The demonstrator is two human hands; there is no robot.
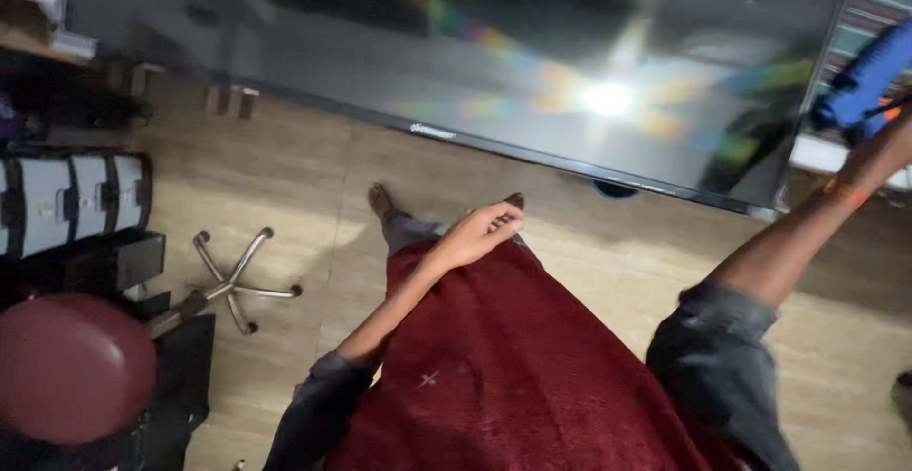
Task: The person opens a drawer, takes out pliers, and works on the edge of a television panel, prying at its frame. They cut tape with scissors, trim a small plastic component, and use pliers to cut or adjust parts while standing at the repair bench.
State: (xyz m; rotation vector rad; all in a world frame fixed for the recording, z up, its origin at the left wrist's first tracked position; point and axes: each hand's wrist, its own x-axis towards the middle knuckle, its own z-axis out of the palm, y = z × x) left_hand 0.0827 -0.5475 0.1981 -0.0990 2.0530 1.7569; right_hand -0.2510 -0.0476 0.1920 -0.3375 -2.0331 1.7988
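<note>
My right hand is up at the far right edge of the view, raised well above my waist, and it is closed around a blue power tool — the tool's body rises up and to the right out of my fist, with a small orange part showing just by my fingers. Most of that hand is cut off by the edge of the view, so I can see the wrist and an orange band on it better than the fingers themselves. The tool sits in front of the right end of a large flat screen, which lies glass side up on the pale floor and throws back a bright spot of light with rainbow streaks. My left hand hangs low at the middle of the view, well apart from the tool; its fingers are loosely curled and hold nothing, resting just over the top edge of the dark red cloth that covers my front. Beyond that hand my bare foot shows just short of the screen's near edge. To the left stand a chrome chair base with splayed legs, a round dark red seat nearer to me, and a rack with pale panels — all far from either hand.
</note>
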